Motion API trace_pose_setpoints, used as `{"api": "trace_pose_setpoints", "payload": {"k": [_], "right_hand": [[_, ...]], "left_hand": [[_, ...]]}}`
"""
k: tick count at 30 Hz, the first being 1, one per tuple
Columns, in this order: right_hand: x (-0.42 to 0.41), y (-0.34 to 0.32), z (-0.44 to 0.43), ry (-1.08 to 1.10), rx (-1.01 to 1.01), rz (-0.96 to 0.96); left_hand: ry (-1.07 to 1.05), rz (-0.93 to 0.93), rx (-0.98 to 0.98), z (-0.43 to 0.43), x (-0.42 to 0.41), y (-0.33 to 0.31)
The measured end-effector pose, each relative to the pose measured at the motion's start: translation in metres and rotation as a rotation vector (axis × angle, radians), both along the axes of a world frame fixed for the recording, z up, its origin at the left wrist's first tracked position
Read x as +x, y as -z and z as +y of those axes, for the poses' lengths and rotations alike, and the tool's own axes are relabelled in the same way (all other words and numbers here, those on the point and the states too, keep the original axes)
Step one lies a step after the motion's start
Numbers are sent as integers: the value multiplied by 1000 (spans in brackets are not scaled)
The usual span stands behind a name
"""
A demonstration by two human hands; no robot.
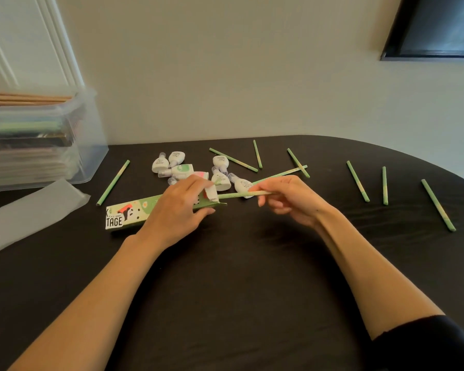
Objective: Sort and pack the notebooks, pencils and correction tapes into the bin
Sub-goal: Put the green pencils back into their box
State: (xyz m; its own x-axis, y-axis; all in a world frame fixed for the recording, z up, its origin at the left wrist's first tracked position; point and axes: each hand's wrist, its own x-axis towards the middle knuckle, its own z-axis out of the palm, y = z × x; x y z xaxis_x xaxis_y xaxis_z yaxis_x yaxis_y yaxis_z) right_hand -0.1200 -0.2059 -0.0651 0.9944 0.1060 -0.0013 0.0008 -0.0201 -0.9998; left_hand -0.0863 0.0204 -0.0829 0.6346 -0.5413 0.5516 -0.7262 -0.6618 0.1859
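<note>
A black table (225,290) meets a pale wall (225,76) bearing a dark frame (439,30).

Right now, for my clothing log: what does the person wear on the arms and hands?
The left hand and right hand are bare: no gloves, rings or watch visible. A black sleeve ends near the right elbow; no sleeve shows on the left.

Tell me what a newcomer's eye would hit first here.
The two hands at the centre: the left hand holds a green pencil box by its open end while the right hand pinches a green pencil at that opening. Behind them lies a cluster of correction tapes, loose pencils are scattered to the right, and a clear bin stands far left.
</note>
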Motion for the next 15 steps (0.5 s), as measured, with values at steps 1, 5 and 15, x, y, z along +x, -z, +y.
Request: {"api": "trace_pose_setpoints", "payload": {"k": [1,5,15], "right_hand": [[2,0,8,39,48,11],[7,1,32,370,296,-3],[6,13,57,532,244,-20]], "left_hand": [[3,-7,12,-1,-1,0],[-46,-48,6,-5,-3,0],[-118,-73,-27,-11,-6,1]]}}
